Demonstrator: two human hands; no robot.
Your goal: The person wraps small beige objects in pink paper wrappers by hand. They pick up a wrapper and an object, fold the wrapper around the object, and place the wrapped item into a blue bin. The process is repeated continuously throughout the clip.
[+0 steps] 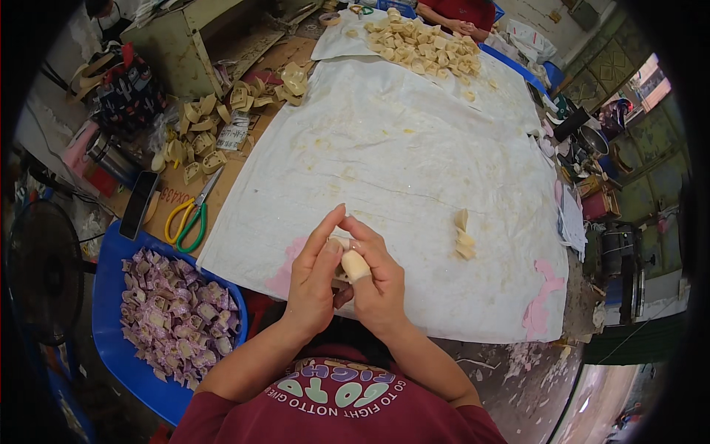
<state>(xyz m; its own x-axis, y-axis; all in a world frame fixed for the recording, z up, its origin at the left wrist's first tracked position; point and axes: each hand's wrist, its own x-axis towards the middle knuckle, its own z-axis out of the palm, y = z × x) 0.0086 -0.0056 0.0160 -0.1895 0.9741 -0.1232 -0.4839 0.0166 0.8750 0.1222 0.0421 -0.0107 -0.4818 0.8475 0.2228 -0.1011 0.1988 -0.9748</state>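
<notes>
My left hand [314, 277] and my right hand [381, 277] meet over the near edge of the cloth-covered table. Between them is a small cream moulded piece [342, 242], mostly hidden by my fingers. Both hands are closed around it, fingertips nearly touching at the top. A cream cover like a finger cot [356, 265] seems to sit on my right thumb. Beyond my right hand, a few similar cream pieces [464, 240] lie in a short row on the white cloth [355, 163].
Left of me, a blue tub [118, 325] holds many purple-speckled pieces. Scissors [194, 214] with yellow and green handles and a phone [139, 206] lie above it. Cream pieces [429, 48] are heaped at the far end, where another person's hands [464, 28] rest. A fan [48, 270] stands left.
</notes>
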